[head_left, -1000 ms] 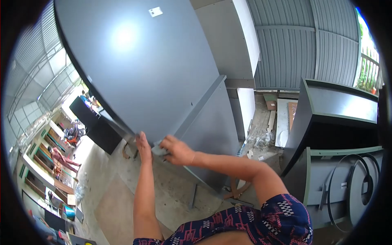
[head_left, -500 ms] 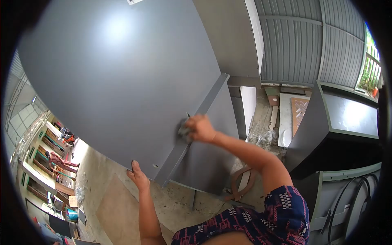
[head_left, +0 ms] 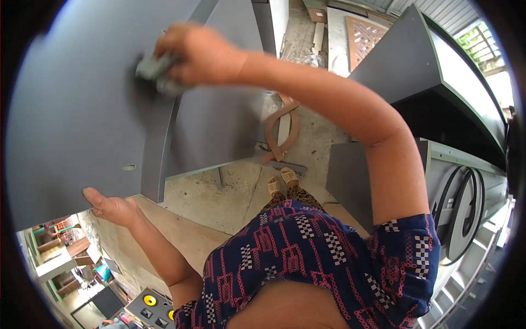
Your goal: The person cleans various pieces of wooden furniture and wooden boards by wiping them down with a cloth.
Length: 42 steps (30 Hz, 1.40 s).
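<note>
Panel: A broad, smooth gray panel [head_left: 71, 120] fills the left of the view, a raised strip [head_left: 156, 153] running down its face to the lower edge.
Room: Gray cabinets [head_left: 394, 71] stand at right, one with a dark hollow, above a stained concrete floor [head_left: 238, 183]; a brown cut-out board [head_left: 362, 41] lies beyond.
Right hand: The person's right hand [head_left: 200, 55], blurred, reaches across from a bent elbow, its fingers closed on a cloth [head_left: 156, 68] at the panel's face, beside the strip.
Left hand: Palm up at the panel's lower edge, the left hand [head_left: 112, 209] lays its thumb on the face; how its hidden fingers close cannot be told.
Materials: The cloth is crumpled and gray-green. Flat brown curved pieces [head_left: 293, 129] cross in a pointed loop near the sandals [head_left: 289, 176].
Slot: A small pale oval slot [head_left: 129, 167] marks the panel near the left hand.
</note>
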Tool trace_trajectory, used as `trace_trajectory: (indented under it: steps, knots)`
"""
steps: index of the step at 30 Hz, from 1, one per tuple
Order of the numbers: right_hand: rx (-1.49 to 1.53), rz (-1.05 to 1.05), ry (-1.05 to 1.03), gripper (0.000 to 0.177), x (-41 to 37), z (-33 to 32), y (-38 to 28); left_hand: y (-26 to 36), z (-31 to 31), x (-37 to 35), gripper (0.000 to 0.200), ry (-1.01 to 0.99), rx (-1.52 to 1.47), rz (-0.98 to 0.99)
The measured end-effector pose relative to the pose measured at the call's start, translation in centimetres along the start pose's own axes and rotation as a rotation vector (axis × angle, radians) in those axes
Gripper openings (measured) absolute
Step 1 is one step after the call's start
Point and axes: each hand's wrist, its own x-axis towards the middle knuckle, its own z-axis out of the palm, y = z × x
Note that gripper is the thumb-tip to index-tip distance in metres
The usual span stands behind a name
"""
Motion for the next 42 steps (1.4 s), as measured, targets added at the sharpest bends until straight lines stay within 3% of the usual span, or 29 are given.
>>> trace_trajectory:
  steps: [6,9,12,14,19,21,26,32,34,36,39,41,42]
  knots:
    - [-0.119,-0.052,-0.069,0.024,-1.7,5.0,-3.6,-0.1,-0.4,0.1,0.049,-0.041,-0.055,-0.077]
    - [-0.160,-0.005,-0.108,0.024,-1.4,4.7,-3.6,0.1,0.2,0.0,0.038,-0.105,-0.156,0.024]
    - [-0.215,-0.004,-0.071,0.023,-1.8,4.8,-4.2,-0.1,-0.3,0.2,0.045,-0.215,-0.206,-0.031]
    - [-0.168,-0.040,0.013,0.022,-2.0,4.9,-4.7,0.1,-0.5,0.0,0.035,-0.195,-0.137,-0.029]
    - [-0.175,-0.142,-0.081,0.026,-1.5,3.5,-3.3,0.7,0.4,-0.3,0.032,-0.109,-0.156,-0.031]
    - [-0.176,-0.130,-0.122,0.026,-0.2,2.3,-0.9,-1.4,-1.2,0.1,0.043,-0.182,-0.191,-0.066]
    - [-0.220,-0.002,-0.084,0.022,4.5,-2.9,9.1,-1.8,-1.4,-0.8,0.052,-0.012,-0.111,-0.119]
    - [-0.546,0.229,0.146,0.026,11.1,-10.3,24.3,-1.0,0.0,-0.6,0.061,-0.131,-0.208,0.040]
    - [-0.560,0.443,0.270,0.025,13.5,-11.7,29.5,-0.4,0.6,-0.9,0.063,-0.117,-0.197,0.043]
    - [-0.265,0.784,0.253,0.025,15.6,-14.4,32.2,-1.0,-0.3,-0.9,0.064,-0.073,-0.139,-0.005]
    - [0.171,0.571,0.601,0.024,18.8,-15.9,29.3,-2.5,-1.0,-1.1,0.070,0.128,-0.082,-0.050]
    - [0.518,0.345,0.699,0.028,21.7,-15.7,25.7,-2.8,-0.9,-1.2,0.073,0.095,-0.101,-0.055]
    - [0.514,0.255,0.783,0.031,23.3,-15.2,23.0,-2.7,-1.2,-0.9,0.075,0.081,-0.105,-0.050]
